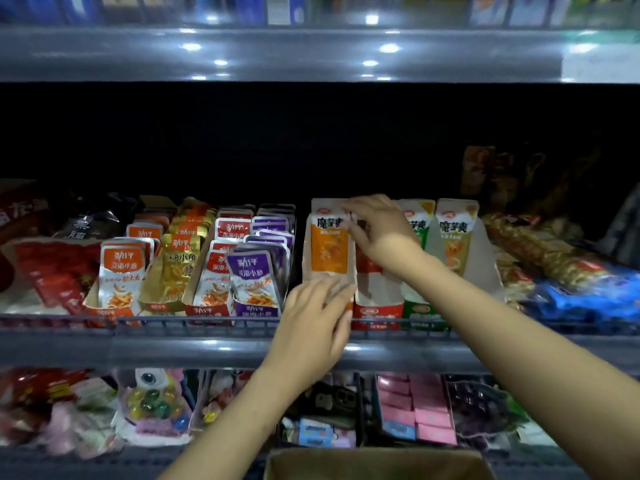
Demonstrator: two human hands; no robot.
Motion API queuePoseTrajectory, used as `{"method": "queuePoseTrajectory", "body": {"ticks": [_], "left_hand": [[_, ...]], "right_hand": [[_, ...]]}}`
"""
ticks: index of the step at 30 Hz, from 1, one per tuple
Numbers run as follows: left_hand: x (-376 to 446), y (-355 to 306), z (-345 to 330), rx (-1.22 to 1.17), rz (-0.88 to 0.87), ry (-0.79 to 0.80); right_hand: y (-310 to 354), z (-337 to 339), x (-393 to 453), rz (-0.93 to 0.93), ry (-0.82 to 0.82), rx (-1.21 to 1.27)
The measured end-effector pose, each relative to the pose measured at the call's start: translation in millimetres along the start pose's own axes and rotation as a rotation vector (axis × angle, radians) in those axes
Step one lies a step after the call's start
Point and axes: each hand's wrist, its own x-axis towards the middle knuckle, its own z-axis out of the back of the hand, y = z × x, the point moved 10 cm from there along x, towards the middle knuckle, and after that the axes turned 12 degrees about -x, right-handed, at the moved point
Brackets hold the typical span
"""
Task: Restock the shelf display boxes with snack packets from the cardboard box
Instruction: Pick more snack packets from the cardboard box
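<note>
A row of display boxes stands on the middle shelf. An orange snack packet (329, 244) stands upright in the orange display box (306, 265). My left hand (317, 320) rests with relaxed fingers on that box's front edge. My right hand (379, 230) reaches over the red display box (377, 311), fingers curled at the tops of the packets; whether it pinches one is unclear. Green (420, 311) and yellow (455, 233) packets stand to the right. The cardboard box (377, 462) sits at the bottom edge of view, open.
To the left, several display boxes hold orange, gold, red and purple fish-snack packets (252, 271). Loose bagged snacks (571, 289) lie at the right. A wire rail (207, 322) runs along the shelf front. The lower shelf holds toys and pink boxes (415, 410).
</note>
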Motion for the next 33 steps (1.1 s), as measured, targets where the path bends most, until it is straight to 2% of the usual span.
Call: {"method": "queuePoseTrajectory", "body": {"ticks": [3, 8, 12, 15, 18, 20, 24, 28, 31, 33], "left_hand": [[-27, -14, 3, -0.058, 0.077, -0.083], [-103, -25, -49, -0.128, 0.267, 0.052], [-172, -17, -115, -0.228, 0.527, 0.257], [-227, -6, -160, -0.256, 0.737, 0.417], [-289, 10, -203, -0.379, 1.028, 0.596], [-322, 17, -225, -0.413, 1.130, 0.707], [-375, 34, -236, -0.216, 1.223, 0.925], [-388, 44, -244, -0.149, 1.159, 1.029], [-373, 39, -249, -0.178, 1.066, 1.016], [-358, 44, -250, -0.184, 1.063, 0.898]], "right_hand": [[16, 18, -73, 0.061, -0.072, -0.037], [23, -9, -211, -0.013, -0.037, 0.047], [14, -79, -319, -0.172, 0.211, 0.071], [0, -136, -391, -0.328, 0.488, 0.119], [-4, -184, -451, -0.384, 0.778, 0.105], [-6, -206, -481, -0.441, 0.928, 0.153], [-3, -229, -515, -0.553, 1.102, 0.274], [-3, -241, -517, -0.638, 1.100, 0.350], [-6, -245, -516, -0.736, 1.049, 0.415], [-9, -244, -514, -0.783, 1.013, 0.425]]}}
